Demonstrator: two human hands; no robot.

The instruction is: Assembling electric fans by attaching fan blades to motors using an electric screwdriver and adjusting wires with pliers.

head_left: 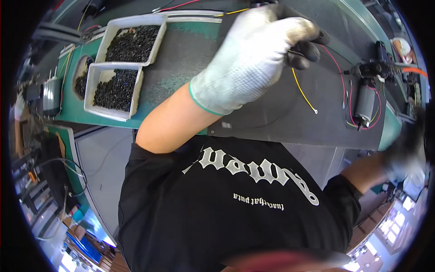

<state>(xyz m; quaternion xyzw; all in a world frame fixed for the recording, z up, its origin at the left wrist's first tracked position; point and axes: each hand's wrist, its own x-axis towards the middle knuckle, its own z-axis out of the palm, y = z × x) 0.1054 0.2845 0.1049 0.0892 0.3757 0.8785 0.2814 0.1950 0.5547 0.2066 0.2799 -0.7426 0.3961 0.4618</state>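
Observation:
My left hand (pixel 253 59), in a white knit glove with dark fingertips, is raised over the dark work surface (pixel 253 122). Its fingers curl inward, and whatever they grip is hidden behind the glove. A yellow wire (pixel 299 86) with a ring terminal emerges below those fingers. Close by, a red wire (pixel 335 61) runs down from beside the fingertips. My right hand (pixel 408 149), gloved too, is off at the far right beyond the bench edge. Motion smears its fingers, so I cannot make out a hold.
Two white bins (pixel 156 50) (pixel 88 88) of small black parts stand at the left, with a smaller tray (pixel 76 72) beside them. One cylindrical motor (pixel 364 104) with red and yellow leads lies at the right. Another metal cylinder (pixel 52 96) stands far left. A black tool (pixel 374 69) with an orange hose is at right.

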